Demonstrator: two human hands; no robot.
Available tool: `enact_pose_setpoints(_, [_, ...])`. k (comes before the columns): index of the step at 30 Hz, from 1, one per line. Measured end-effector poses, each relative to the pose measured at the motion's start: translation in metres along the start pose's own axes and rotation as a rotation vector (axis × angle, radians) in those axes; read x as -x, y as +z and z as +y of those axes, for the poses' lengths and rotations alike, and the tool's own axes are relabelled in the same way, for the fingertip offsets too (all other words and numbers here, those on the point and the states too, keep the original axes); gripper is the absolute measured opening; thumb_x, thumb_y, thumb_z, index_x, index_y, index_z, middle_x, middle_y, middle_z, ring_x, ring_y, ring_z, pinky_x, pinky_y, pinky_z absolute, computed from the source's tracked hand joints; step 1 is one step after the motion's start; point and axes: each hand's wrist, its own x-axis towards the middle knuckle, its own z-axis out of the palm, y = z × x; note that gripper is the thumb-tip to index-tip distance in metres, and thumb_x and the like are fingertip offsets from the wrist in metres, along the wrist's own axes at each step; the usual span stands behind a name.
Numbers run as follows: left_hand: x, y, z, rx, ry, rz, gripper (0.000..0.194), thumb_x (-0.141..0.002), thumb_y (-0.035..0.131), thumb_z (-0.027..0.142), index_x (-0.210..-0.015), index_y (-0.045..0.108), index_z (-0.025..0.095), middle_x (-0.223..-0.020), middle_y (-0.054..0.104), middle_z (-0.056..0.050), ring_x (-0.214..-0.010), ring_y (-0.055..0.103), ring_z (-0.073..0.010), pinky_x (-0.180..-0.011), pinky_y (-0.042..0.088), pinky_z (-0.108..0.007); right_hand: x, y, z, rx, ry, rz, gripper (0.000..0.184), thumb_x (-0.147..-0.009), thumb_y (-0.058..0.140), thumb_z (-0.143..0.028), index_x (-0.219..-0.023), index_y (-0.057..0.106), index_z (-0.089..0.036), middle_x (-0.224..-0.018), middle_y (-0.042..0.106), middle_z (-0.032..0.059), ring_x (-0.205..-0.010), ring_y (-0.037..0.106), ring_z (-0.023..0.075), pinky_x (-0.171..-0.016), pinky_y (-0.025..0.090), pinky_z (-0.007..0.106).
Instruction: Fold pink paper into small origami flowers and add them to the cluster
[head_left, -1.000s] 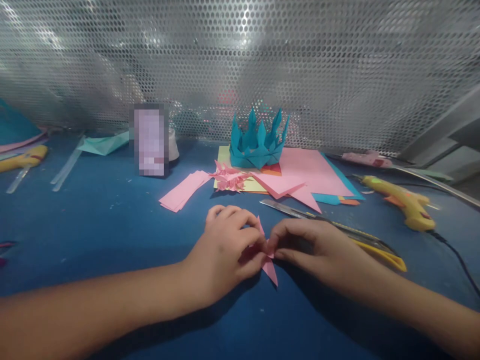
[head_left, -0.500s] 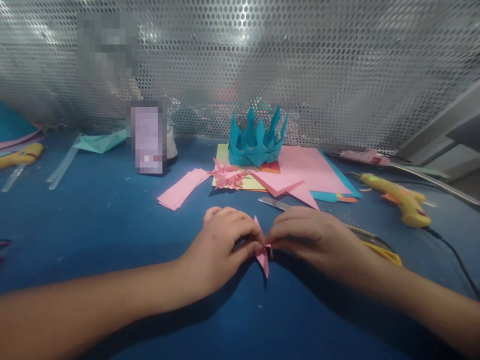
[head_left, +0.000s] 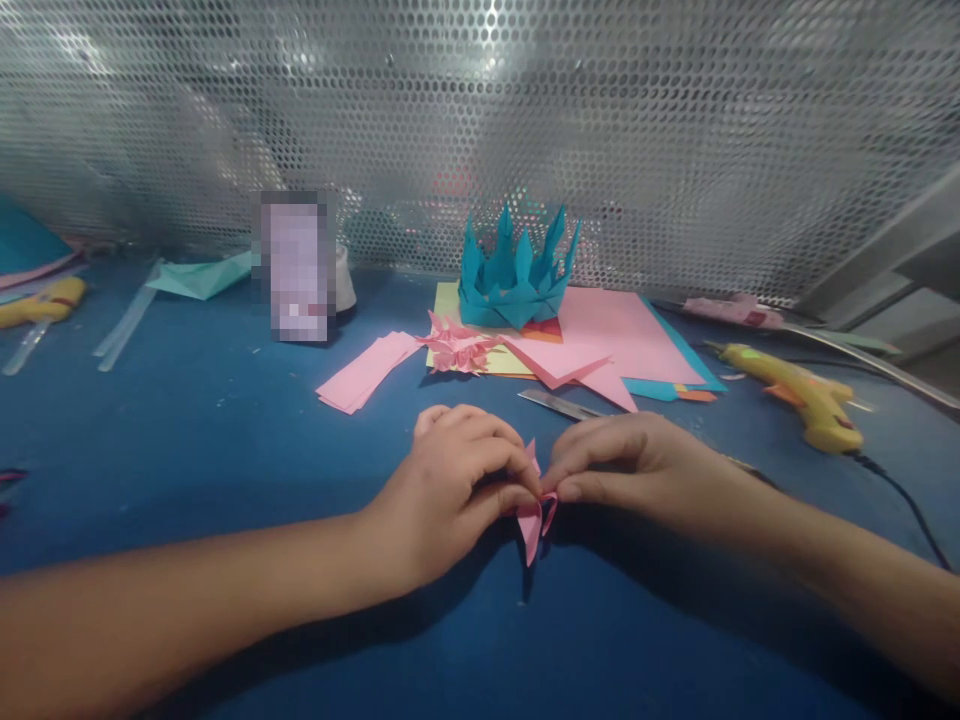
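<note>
Over the blue table (head_left: 255, 455), the left hand (head_left: 457, 490) and the right hand (head_left: 637, 465) both pinch one small folded pink paper (head_left: 529, 522) between them. Farther back, a blue paper crown (head_left: 517, 298) sits on flat colored sheets (head_left: 630, 340).

Left hand (head_left: 444, 490): centre of the frame, grip pinched on a folded pink piece (head_left: 529, 528)
Right hand (head_left: 656, 468): right of centre, thumb and finger pinching the same piece's right side
Cutter (head_left: 561, 404): beyond the right hand, blade pointing left, handle mostly hidden
Teal crown (head_left: 514, 300): upper centre, standing on coloured sheets (head_left: 619, 330)
Pink strips (head_left: 367, 373): stacked left of centre
Yellow glue gun (head_left: 806, 392): right of the frame, lying on the blue bench (head_left: 225, 440)
</note>
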Motion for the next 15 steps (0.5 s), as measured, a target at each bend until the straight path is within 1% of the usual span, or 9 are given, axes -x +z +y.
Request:
enact_pose_setpoints(2, [0.000,0.000,0.000,0.027,-0.015,-0.004,0.004,-0.081,0.063,0.022,-0.077,0.063,0.023,-0.087,0.064,0.005,-0.091,0.053,-0.0144,-0.086,0.028,-0.033,0.000,0.000,0.003,-0.070,0.064,-0.016,0.016,-0.080,0.065,-0.031,-0.078,0.073,-0.017,-0.078,0.071,0.0020,-0.073,0.065,0.0126,-0.069,0.050,0.021])
enact_pose_setpoints(4, [-0.001,-0.001,0.000,0.048,-0.028,-0.024,0.004,-0.080,0.064,0.021,-0.077,0.064,0.023,-0.088,0.063,0.004,-0.092,0.053,-0.0148,-0.086,0.029,-0.033,0.000,0.000,0.004,-0.095,0.092,-0.026,0.017,-0.079,0.065,-0.032,-0.078,0.073,-0.018,-0.079,0.071,0.0013,-0.073,0.064,0.0121,-0.069,0.049,0.020])
enact_pose_setpoints(9, [-0.003,-0.003,0.000,0.026,-0.012,-0.086,0.004,-0.081,0.063,0.023,-0.078,0.065,0.023,-0.089,0.063,0.003,-0.094,0.052,-0.0158,-0.087,0.029,-0.034,0.001,0.002,-0.003,0.038,0.002,-0.005,0.013,-0.078,0.067,-0.029,-0.077,0.073,-0.019,-0.076,0.070,-0.0002,-0.070,0.064,0.0101,-0.067,0.048,0.018])
enact_pose_setpoints(15, [-0.005,-0.004,0.002,0.007,-0.007,-0.121,0.007,-0.082,0.061,0.024,-0.078,0.065,0.022,-0.092,0.063,0.001,-0.096,0.051,-0.0172,-0.087,0.029,-0.035,0.004,0.004,-0.007,0.137,-0.036,0.022,0.013,-0.081,0.064,-0.029,-0.076,0.072,-0.020,-0.079,0.070,-0.0002,-0.073,0.064,0.0107,-0.070,0.047,0.019])
